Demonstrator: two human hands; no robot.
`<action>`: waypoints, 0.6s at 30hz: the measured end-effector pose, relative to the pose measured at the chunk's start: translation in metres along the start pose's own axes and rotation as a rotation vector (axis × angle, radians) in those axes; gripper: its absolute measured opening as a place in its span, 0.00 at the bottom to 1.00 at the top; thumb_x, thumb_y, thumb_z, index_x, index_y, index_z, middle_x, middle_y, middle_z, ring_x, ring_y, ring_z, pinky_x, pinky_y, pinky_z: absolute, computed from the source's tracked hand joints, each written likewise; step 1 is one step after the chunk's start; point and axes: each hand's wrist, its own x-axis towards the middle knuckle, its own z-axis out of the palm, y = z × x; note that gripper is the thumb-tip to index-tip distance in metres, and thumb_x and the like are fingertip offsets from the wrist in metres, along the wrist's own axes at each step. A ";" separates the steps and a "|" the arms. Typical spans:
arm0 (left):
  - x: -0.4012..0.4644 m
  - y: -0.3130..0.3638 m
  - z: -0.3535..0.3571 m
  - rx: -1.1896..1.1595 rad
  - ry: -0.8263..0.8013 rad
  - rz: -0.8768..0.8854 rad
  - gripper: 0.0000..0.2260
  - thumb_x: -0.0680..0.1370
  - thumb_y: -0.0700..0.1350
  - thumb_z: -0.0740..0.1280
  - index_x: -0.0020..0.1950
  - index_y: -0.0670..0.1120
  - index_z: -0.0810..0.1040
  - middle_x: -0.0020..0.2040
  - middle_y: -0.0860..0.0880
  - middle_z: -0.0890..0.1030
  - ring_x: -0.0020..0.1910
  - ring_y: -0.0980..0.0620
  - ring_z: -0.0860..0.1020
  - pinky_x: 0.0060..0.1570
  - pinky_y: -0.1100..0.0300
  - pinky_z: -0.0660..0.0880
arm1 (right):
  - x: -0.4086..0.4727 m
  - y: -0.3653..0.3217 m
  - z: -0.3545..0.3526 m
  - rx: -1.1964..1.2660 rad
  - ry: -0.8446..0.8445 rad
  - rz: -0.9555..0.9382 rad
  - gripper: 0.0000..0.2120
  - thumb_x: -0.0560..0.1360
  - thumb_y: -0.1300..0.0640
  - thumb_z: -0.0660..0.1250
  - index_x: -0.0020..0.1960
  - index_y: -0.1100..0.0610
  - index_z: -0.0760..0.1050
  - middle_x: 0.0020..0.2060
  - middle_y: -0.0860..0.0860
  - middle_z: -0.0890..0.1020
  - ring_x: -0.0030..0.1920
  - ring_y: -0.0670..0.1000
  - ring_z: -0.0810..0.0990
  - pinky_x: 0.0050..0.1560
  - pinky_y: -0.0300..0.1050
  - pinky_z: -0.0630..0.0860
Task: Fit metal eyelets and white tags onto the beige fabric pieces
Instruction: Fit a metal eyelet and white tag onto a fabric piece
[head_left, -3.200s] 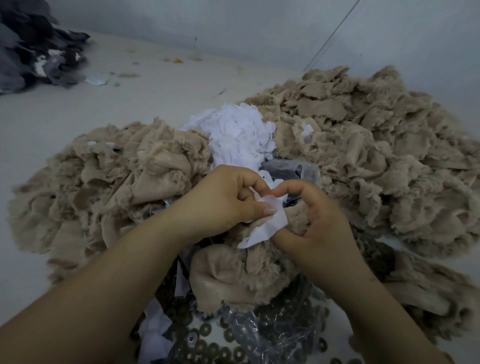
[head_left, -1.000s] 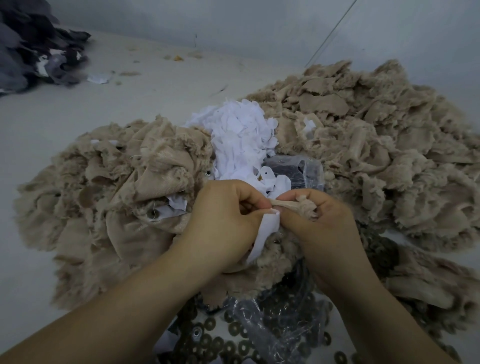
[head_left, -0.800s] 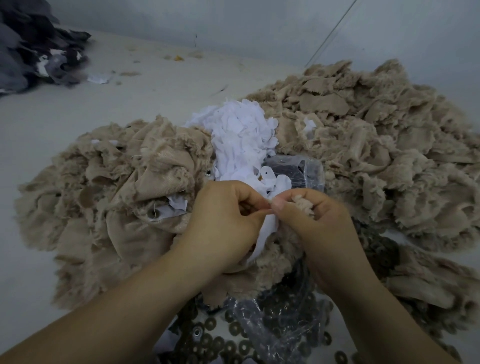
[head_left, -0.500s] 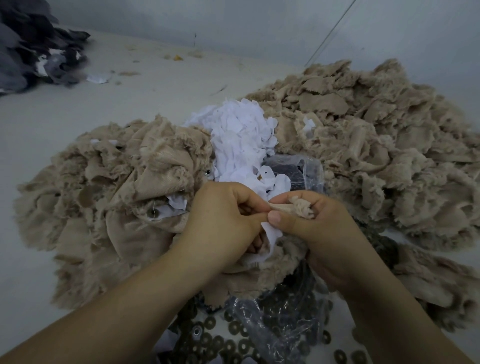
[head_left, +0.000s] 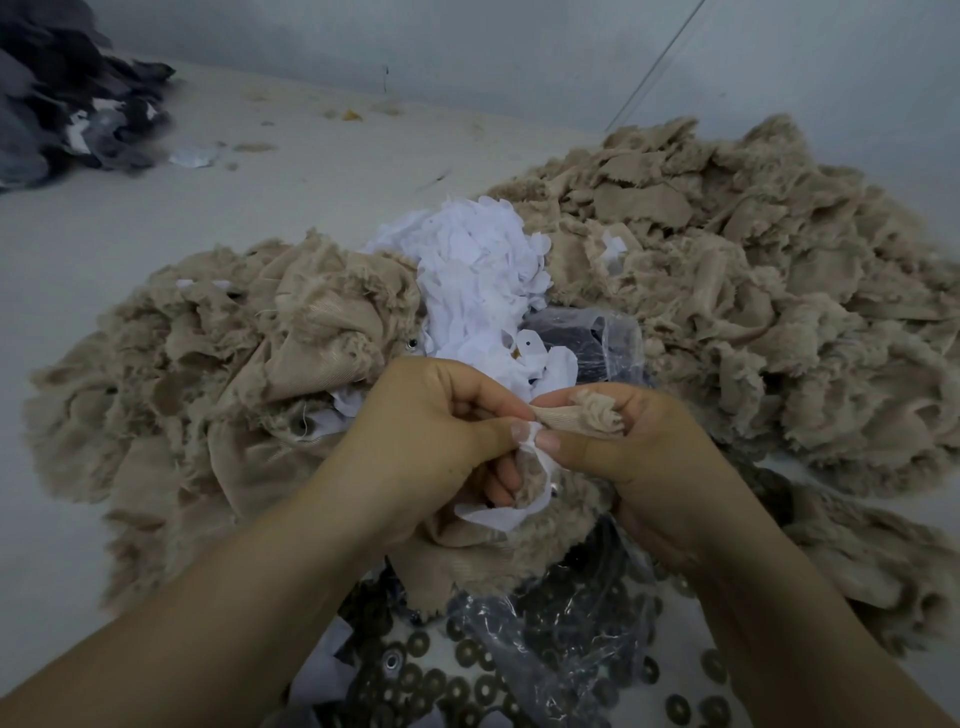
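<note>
Both hands are working right together over the near middle of the tabletop (head_left: 156, 218). The left hand (head_left: 426, 441) has its thumb and fingers pinched on a white tag (head_left: 498, 514), and the right hand (head_left: 639, 447) is clamped on a bunched beige fabric piece (head_left: 582, 415), its thumb pressing the tag where the two meet. A moment ago the tag hung long and loose below the thumbs; now it is drawn in and crumpled beneath them, with the thumbs tip to tip. To me that means the tag is being seated onto the fabric, though I cannot see an eyelet between the fingers.

Under the wrists lies a clear plastic bag (head_left: 535, 639) with dark metal eyelets (head_left: 467, 649) scattered around it. Beyond the hands sits the heap of white tags (head_left: 478, 270), flanked by the left beige pile (head_left: 208, 374) and the bigger right beige pile (head_left: 753, 291). Dark grey cloth (head_left: 62, 98) lies far left.
</note>
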 end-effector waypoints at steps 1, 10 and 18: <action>-0.001 0.000 0.002 0.009 0.021 0.004 0.05 0.75 0.31 0.71 0.39 0.37 0.83 0.28 0.36 0.80 0.23 0.44 0.77 0.25 0.58 0.75 | -0.001 0.000 0.001 -0.025 0.008 -0.015 0.19 0.62 0.62 0.76 0.52 0.66 0.82 0.46 0.63 0.86 0.46 0.57 0.85 0.50 0.49 0.83; 0.002 -0.007 0.015 0.240 0.155 0.180 0.07 0.76 0.34 0.70 0.39 0.41 0.81 0.27 0.49 0.79 0.27 0.54 0.75 0.31 0.59 0.72 | -0.005 -0.004 0.004 -0.243 0.099 -0.217 0.09 0.66 0.60 0.77 0.46 0.60 0.85 0.39 0.55 0.87 0.43 0.56 0.86 0.43 0.45 0.83; 0.002 -0.009 0.014 0.264 0.172 0.212 0.07 0.76 0.35 0.69 0.40 0.42 0.81 0.27 0.48 0.80 0.26 0.54 0.77 0.31 0.59 0.74 | -0.007 -0.007 0.006 -0.267 0.094 -0.239 0.07 0.67 0.60 0.76 0.45 0.57 0.86 0.39 0.55 0.87 0.43 0.57 0.86 0.44 0.47 0.84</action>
